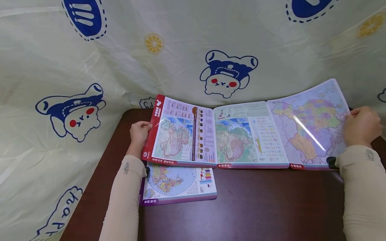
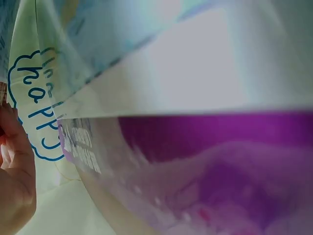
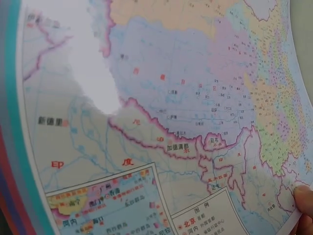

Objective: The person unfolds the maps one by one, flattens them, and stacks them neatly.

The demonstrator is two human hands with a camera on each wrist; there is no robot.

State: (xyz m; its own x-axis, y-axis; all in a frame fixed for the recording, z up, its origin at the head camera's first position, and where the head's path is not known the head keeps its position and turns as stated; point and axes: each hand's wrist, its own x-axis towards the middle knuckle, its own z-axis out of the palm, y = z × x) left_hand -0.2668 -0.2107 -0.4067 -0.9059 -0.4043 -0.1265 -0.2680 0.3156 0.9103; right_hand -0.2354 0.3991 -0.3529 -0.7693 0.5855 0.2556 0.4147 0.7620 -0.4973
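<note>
A pale, wrinkled cloth [image 1: 178, 75] printed with blue-capped animals and orange slices hangs behind the dark, smooth desk [image 1: 256, 204]. Across the desk's far part stretches a glossy fold-out map [image 1: 250, 134], its long axis running left to right, three panels bent at the creases, tab labels along the near edge. Its red-bordered end points left; the right panel curves up, streaked with glare. Under the left panel lies a second map [image 1: 181, 180], rectangular and purple-edged, partly covered. The left wrist view shows purple and white sheet surfaces close up, blurred; the right wrist view alone makes the inset and legend box readable. The person's right grip [image 1: 362, 127] is closed on the fold-out map's right edge, thumb on its face. The left grip [image 1: 140, 134] pinches the red edge, nearly closed.
</note>
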